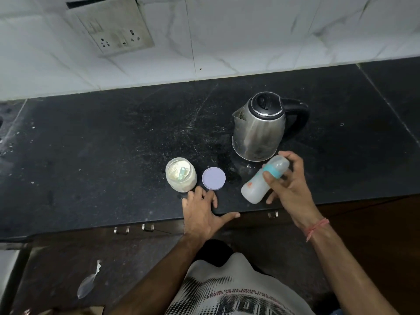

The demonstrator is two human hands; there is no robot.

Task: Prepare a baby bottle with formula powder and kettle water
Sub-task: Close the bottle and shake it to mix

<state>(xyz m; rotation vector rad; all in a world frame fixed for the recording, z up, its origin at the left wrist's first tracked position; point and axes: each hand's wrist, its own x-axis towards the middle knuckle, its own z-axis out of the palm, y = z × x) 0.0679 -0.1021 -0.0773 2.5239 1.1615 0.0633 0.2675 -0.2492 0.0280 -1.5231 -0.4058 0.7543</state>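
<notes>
Your right hand (287,185) is clamped on the bottle (261,181), holding it tilted above the tabletop (113,144) near the front edge, cap end up toward the kettle (259,128). The bottle has a teal collar and a clear cap, and its body looks cloudy white; you cannot tell how full it is. Your fingers hide part of the collar.

Your left hand (202,212) lies flat and spread on the tabletop, gripping nothing, its fingertips just beside the jar (181,174) and the lid (213,178).

The jar stands open with pale powder inside and a small teal scoop (182,172) resting in the powder. The round lilac lid lies flat just right of the jar.

The steel kettle stands behind the bottle, lid shut, so its contents are hidden. Its black handle points right.
</notes>
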